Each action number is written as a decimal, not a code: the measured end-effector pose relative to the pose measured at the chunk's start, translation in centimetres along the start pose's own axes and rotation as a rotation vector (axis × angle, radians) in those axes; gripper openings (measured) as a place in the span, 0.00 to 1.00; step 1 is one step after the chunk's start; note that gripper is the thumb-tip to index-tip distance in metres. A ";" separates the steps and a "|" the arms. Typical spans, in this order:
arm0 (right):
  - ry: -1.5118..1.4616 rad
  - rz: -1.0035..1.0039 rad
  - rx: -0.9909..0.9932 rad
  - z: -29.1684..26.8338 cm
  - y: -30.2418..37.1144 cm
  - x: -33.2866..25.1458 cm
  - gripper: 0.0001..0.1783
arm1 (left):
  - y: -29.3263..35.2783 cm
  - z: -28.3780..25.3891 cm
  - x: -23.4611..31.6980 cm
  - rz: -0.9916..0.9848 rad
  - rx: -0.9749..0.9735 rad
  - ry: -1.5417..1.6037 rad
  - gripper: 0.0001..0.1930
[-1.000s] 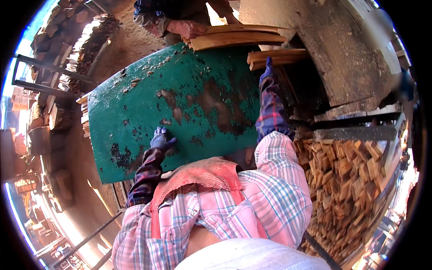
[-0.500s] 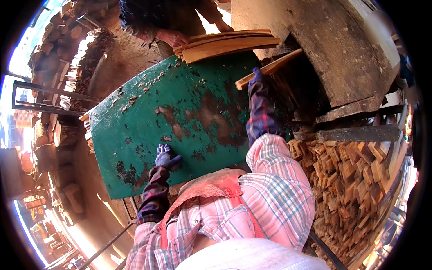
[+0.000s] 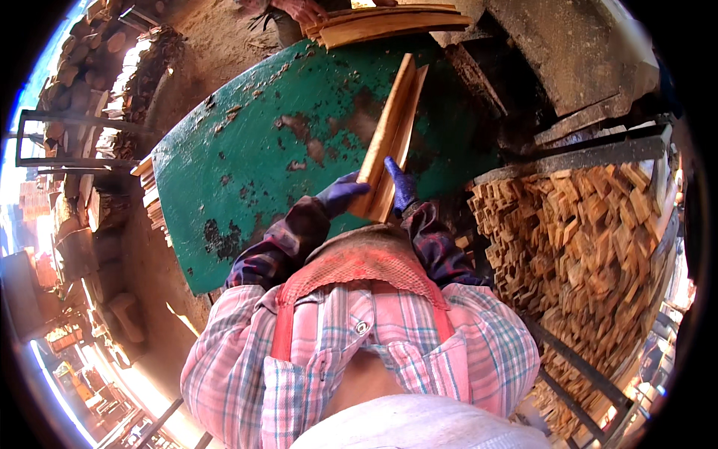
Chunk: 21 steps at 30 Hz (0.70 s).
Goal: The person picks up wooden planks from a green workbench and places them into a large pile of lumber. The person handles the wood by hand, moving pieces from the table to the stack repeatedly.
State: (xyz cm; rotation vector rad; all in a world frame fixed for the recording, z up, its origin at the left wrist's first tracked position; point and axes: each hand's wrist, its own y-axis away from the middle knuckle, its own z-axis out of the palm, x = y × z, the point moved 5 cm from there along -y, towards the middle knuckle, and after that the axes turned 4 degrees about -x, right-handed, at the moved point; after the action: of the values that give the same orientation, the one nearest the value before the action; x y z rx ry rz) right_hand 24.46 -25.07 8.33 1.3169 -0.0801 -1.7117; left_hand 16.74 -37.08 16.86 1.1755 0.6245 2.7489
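Swung wooden boards [image 3: 384, 135] from far right to near middle over green tabletop [image 3: 232, 172], pinching near ends between left hand [image 3: 342, 193] and right hand [image 3: 403, 184], best squeezed evenly to keep edges flush.

Wood stack [image 3: 576, 277] R side; metal frame [image 3: 75, 161] nr logs [image 3: 71, 78], far L.

The left hand [image 3: 342, 193] and right hand [image 3: 402, 185] are held close together, partly curled, both forearms [image 3: 288, 241] (sleeved) angled inward.
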 end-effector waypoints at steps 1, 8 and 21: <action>-0.020 -0.012 -0.006 0.8 1.2 0.0 0.27 | 2.4 -0.6 -0.1 -0.108 0.015 0.158 0.29; 0.530 -0.740 0.198 7.0 -1.4 -9.2 0.37 | 13.9 -3.8 -1.0 0.077 0.050 0.085 0.32; -0.259 -0.472 0.498 -3.0 15.0 8.9 0.18 | 12.4 2.0 -8.1 -0.377 -0.341 -0.434 0.25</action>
State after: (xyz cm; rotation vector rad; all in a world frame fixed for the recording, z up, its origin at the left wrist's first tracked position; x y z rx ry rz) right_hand 36.38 -38.16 8.95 1.5449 -0.3926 -2.3675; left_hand 24.81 -49.63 17.68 1.3424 0.2744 2.0906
